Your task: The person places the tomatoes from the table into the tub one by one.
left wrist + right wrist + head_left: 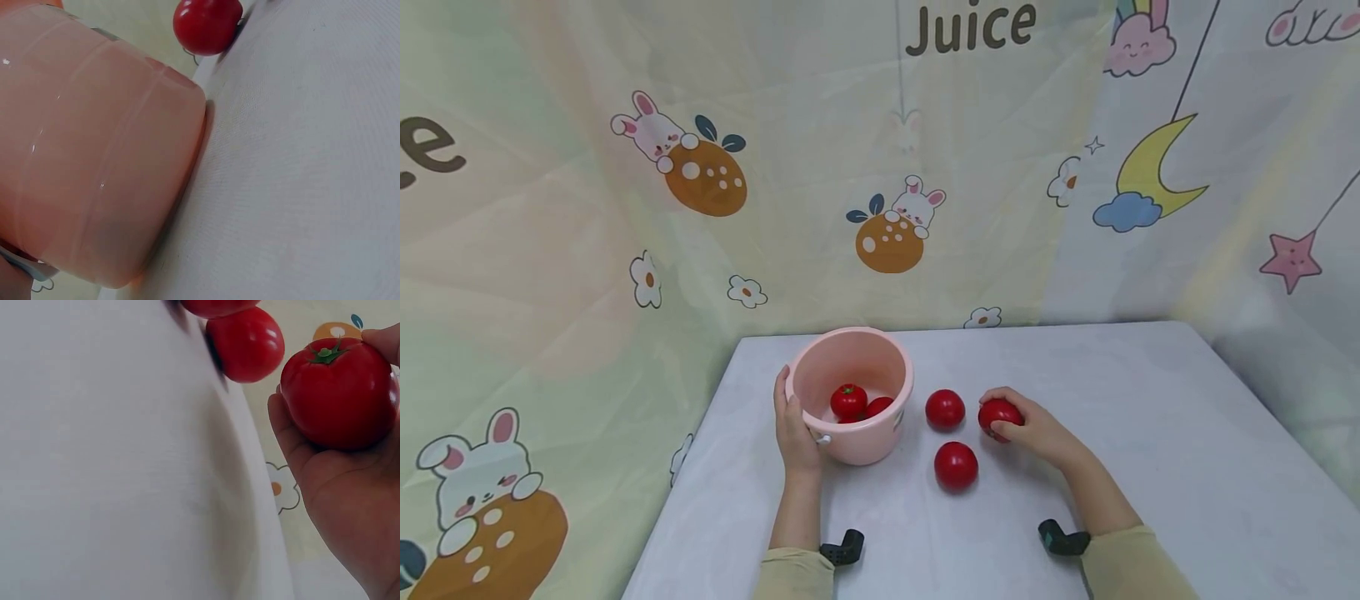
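Note:
My right hand [1037, 429] grips a red tomato [997, 418] between thumb and fingers; its green stem top shows in the right wrist view, where the palm [350, 506] lies along its side. My left hand [799, 437] rests against the left outer side of a pink bucket [861, 446], fingers extended up toward the rim. Several tomatoes [848, 402] lie inside the bucket, partly covering one another. Between the bucket and my right hand, one tomato [945, 410] sits farther back on the table and another tomato [956, 466] nearer to me.
A white cloth covers the table [880, 533]. Behind and to the left hangs a printed curtain [805, 150] with rabbits and flowers. Each wrist wears a dark camera mount, the left mount [844, 547] close over the cloth and the right mount [1063, 538] likewise.

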The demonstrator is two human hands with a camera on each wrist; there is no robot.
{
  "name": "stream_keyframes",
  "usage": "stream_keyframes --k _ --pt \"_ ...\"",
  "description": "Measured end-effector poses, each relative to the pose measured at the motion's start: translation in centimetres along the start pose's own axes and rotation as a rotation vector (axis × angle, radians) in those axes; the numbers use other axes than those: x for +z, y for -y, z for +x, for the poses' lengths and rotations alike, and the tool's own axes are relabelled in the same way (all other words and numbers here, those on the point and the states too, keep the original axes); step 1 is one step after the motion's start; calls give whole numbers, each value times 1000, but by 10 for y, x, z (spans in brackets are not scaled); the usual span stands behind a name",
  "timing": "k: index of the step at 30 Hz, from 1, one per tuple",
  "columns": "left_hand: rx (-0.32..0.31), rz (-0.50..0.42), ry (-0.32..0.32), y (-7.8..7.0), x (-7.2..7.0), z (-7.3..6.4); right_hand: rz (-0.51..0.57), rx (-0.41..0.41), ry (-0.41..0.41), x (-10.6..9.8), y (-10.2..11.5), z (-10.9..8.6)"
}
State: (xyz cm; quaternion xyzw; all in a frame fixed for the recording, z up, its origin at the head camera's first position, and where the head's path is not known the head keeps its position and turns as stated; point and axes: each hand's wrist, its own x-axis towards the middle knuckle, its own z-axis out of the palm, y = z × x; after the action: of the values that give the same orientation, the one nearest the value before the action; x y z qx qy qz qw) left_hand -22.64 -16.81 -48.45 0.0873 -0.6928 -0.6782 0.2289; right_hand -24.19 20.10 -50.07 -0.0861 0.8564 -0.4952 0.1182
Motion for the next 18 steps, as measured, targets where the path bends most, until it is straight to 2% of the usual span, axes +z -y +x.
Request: stream_keyframes --k 8,13,18 --pt "-6 0 3 -1 0 0 -11 -79 22 -16 23 9" --pt "-18 -2 7 0 -1 1 -29 -109 24 -28 45 19" --pt "-3 4 8 -1 -1 0 -55 -156 23 -39 69 32"
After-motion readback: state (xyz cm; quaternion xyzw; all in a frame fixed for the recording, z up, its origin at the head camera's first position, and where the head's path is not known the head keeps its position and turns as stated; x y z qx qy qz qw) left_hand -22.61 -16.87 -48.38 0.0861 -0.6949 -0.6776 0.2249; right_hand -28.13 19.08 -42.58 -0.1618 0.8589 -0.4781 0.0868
